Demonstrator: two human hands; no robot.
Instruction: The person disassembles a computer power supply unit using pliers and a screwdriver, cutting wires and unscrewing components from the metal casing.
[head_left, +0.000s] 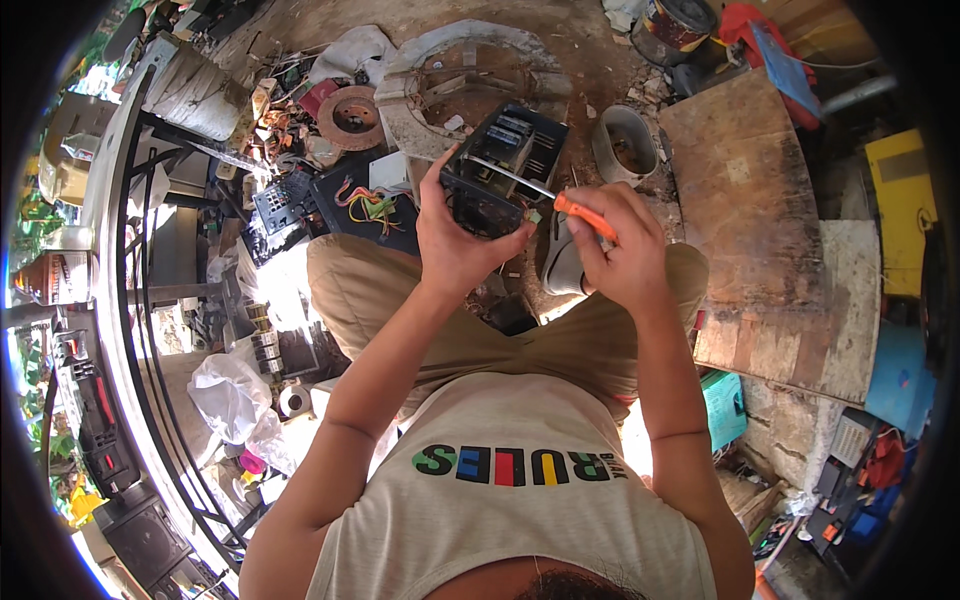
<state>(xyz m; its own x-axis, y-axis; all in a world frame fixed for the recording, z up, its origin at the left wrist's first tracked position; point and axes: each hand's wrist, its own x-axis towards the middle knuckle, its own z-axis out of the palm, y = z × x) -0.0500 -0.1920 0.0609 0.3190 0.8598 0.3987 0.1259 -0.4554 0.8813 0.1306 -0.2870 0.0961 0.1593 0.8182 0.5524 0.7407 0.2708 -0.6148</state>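
Two grips: left hand (458,240) clamping black electronics case (535,150), right hand (628,250) clutching orange-handled screwdriver (577,208)
Case: prying, imo; needs steadiness next

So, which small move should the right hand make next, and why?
Perhaps steady the screwdriver before pushing: the right hand slants it across the open case, and where its tip touches is unclear. The left hand holds the case.

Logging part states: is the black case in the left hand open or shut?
Open: the black case shows inner parts through its uncovered side.
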